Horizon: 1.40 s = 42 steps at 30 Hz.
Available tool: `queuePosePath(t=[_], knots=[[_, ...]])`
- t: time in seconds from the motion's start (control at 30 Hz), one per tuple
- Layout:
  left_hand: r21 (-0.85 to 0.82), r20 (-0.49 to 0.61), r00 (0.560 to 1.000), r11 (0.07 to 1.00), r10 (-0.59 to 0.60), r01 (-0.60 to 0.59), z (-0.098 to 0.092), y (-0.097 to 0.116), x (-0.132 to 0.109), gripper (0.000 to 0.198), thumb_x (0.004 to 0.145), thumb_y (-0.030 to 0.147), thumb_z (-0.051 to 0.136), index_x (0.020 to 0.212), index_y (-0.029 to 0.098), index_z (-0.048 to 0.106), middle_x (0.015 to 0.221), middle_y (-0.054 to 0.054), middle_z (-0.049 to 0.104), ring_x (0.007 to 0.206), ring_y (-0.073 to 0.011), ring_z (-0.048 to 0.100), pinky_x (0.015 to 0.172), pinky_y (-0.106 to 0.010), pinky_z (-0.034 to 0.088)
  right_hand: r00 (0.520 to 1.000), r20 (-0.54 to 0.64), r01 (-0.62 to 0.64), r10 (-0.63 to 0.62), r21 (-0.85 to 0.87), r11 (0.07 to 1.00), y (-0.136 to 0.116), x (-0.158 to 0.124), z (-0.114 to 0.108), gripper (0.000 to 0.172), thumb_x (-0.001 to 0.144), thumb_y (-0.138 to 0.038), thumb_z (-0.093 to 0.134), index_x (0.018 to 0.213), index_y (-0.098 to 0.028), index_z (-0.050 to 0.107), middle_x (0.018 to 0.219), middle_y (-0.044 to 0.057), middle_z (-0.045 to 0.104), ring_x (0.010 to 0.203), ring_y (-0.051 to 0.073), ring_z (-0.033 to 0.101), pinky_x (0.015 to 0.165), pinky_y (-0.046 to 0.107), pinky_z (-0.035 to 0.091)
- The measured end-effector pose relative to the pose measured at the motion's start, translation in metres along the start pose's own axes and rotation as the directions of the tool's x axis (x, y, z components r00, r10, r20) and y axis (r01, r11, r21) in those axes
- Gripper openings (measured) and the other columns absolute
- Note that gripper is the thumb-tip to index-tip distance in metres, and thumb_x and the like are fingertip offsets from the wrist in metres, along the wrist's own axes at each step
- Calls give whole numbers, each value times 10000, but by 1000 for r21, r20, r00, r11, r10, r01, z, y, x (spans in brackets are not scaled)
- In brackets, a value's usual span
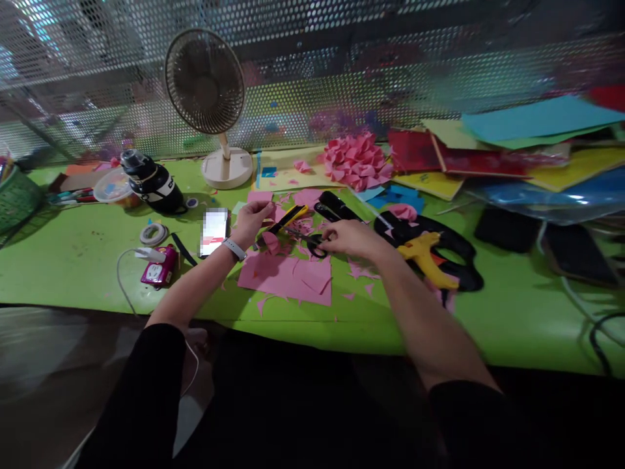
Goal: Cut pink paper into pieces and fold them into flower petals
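Observation:
My right hand (350, 238) has its fingers closed at the black handle loops of the scissors (316, 245), whose blades point left over pink paper scraps (305, 226). With fingertips pinched together, my left hand (252, 220) hovers beside a yellow and black utility knife (291, 219); whatever it pinches is too small to make out. A curled pink paper piece (271, 243) lies below the knife. Nearer me is a flat pink sheet (288, 279). A black stapler (336, 206) rests beyond my right hand. Behind it sits a cluster of folded pink paper petals (358, 161).
A yellow glue gun (430, 259) lies on a black holder at right, near stacked coloured sheets (541, 124). On the left are a phone (213, 232), a purple power socket (160, 266), a tape roll (153, 234), a black bottle (153, 184) and a fan (227, 168). Perforated metal backs the green table.

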<state>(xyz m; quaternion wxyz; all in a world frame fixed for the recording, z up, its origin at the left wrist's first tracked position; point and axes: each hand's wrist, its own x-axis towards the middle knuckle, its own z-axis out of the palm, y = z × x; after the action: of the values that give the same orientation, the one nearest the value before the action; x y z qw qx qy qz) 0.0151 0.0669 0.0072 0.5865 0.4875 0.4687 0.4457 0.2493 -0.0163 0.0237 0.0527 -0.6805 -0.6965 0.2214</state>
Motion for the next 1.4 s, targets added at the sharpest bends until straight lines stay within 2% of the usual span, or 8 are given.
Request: queuePosePath(t=[0.13, 0.27, 0.37, 0.53, 0.77, 0.9, 1.07, 1.4], knots=[[83, -20, 999, 996, 34, -33, 9, -10, 23, 188, 780, 288, 767, 842, 129, 687, 710, -19, 671, 576, -93, 581, 575, -223, 472, 969, -243, -51, 49, 0, 999, 9, 3, -5, 181, 874, -289, 583, 899, -210, 744, 853, 92, 751, 759, 244, 661, 608, 321, 410], [246, -22, 998, 968, 64, -56, 15, -17, 35, 147, 800, 263, 738, 842, 129, 696, 704, -29, 657, 560, -111, 558, 606, -259, 462, 979, -195, -73, 54, -93, 993, 7, 8, 4, 160, 878, -266, 618, 957, -192, 737, 957, 131, 751, 867, 280, 684, 690, 341, 448], [395, -11, 970, 892, 243, -219, 12, -13, 35, 192, 778, 261, 753, 920, 136, 720, 872, -82, 704, 767, -163, 614, 715, -264, 466, 984, -160, -100, 76, -142, 985, 4, 10, 11, 172, 896, -229, 592, 993, -163, 718, 955, 162, 745, 865, 282, 690, 696, 341, 450], [596, 74, 911, 714, 407, -367, -13, 1, 12, 215, 841, 308, 672, 980, 147, 706, 1048, -122, 673, 868, -184, 610, 783, -291, 459, 971, -222, -126, 93, -139, 982, 3, 11, 8, 188, 886, -201, 556, 975, -185, 721, 974, 135, 753, 887, 265, 681, 694, 321, 437], [756, 255, 916, 527, 309, -388, -46, -1, -31, 211, 825, 379, 668, 791, 173, 697, 822, -75, 630, 733, -174, 549, 720, -304, 455, 968, -248, 67, -28, 150, 986, 5, 3, -5, 111, 819, -253, 617, 854, -208, 712, 860, 59, 747, 769, 212, 654, 630, 298, 409], [642, 297, 895, 625, 332, -444, -38, -1, -44, 213, 837, 381, 670, 839, 174, 721, 856, -93, 666, 761, -179, 587, 689, -290, 462, 972, -98, 232, -214, 268, 935, -8, -3, -1, 108, 823, -260, 613, 831, -206, 706, 845, 35, 737, 741, 181, 645, 667, 291, 436], [418, 483, 865, 834, 132, -361, -15, -1, -62, 353, 850, 435, 681, 1087, 176, 703, 930, -103, 733, 779, -180, 666, 662, -268, 503, 898, -29, 438, -439, 164, 884, -33, -12, 8, 129, 852, -225, 607, 902, -203, 724, 912, 49, 735, 805, 179, 629, 699, 288, 416], [289, 618, 785, 939, -34, -187, -12, -20, -68, 321, 872, 419, 671, 1031, 142, 710, 895, -116, 740, 727, -159, 707, 680, -304, 590, 889, -5, 457, -457, 54, 888, -41, -24, 8, 130, 868, -218, 593, 909, -205, 715, 905, 57, 712, 794, 187, 595, 660, 291, 366]])
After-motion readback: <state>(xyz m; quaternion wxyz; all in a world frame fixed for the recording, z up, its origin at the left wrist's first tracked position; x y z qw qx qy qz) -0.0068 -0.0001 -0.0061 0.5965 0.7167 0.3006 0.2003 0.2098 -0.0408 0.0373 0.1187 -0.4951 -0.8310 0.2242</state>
